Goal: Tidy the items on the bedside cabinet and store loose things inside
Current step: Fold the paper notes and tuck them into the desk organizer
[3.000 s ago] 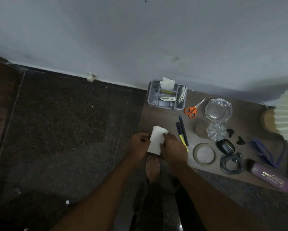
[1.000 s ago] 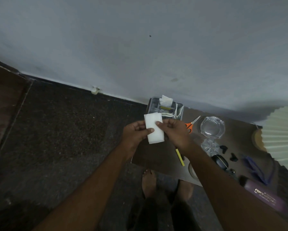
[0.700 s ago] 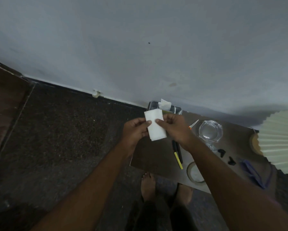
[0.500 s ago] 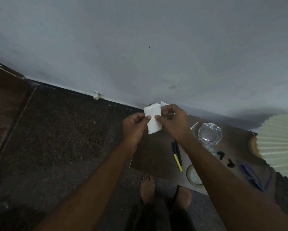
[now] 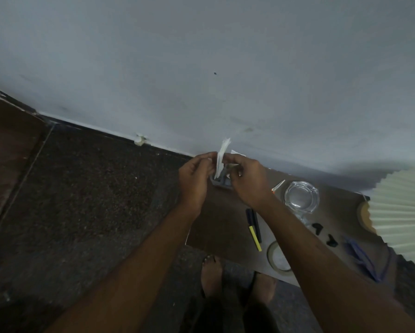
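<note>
A white folded paper (image 5: 221, 156) stands edge-on between my two hands, above the far left corner of the brown cabinet top (image 5: 222, 219). My left hand (image 5: 195, 180) pinches its left side and my right hand (image 5: 246, 182) pinches its right side. Directly below the paper, a grey compartment tray (image 5: 219, 182) is mostly hidden by my hands, with a white slip (image 5: 235, 153) sticking up from it.
On the cabinet lie two pens (image 5: 254, 227), orange-handled scissors (image 5: 278, 186), a glass ashtray (image 5: 301, 195), a tape roll (image 5: 278, 257), two small black pieces (image 5: 323, 234) and a blue cloth (image 5: 362, 255). A pleated lampshade (image 5: 403, 212) stands at the right. My feet (image 5: 212, 275) rest on the dark floor.
Both hands lifted the paper off the cabinet front, carried it up toward the grey tray, and turned it from flat-facing to edge-on.
</note>
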`<state>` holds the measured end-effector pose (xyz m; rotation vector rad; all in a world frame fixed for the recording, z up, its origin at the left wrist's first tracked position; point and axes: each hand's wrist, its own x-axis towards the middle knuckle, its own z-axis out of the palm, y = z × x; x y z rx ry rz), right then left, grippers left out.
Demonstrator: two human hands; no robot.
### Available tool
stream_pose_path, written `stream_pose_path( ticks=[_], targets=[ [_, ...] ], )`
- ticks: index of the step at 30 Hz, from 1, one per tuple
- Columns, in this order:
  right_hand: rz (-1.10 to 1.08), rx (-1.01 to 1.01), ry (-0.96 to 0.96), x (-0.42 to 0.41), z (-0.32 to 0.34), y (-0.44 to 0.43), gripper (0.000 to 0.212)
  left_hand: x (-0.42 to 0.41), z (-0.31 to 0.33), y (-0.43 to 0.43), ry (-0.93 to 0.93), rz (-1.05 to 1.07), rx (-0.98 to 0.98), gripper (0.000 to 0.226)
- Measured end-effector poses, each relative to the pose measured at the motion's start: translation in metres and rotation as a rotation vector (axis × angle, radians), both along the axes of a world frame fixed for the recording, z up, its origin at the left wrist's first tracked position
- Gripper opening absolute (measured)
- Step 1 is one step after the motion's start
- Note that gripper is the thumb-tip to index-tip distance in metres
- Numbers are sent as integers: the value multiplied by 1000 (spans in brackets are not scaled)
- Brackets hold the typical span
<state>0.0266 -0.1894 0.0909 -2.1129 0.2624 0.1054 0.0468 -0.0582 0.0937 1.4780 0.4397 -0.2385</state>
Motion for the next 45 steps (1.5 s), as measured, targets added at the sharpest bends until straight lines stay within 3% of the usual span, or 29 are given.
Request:
stream_pose_path(
  ticks=[20, 26, 36, 45],
  targets=[
    [30, -27, 75, 25, -39, -4, 38, 24, -43, -5, 4, -110, 128, 28],
    [145, 10, 124, 31, -49, -4, 38, 28, -49, -5, 29, -95, 186, 28],
    [201, -142, 114, 29, -53, 0, 16, 32, -52, 2, 67, -158, 220, 19],
    [206, -152, 121, 27, -54, 4, 21, 27, -57, 7, 89, -153, 240, 21]
  ],
)
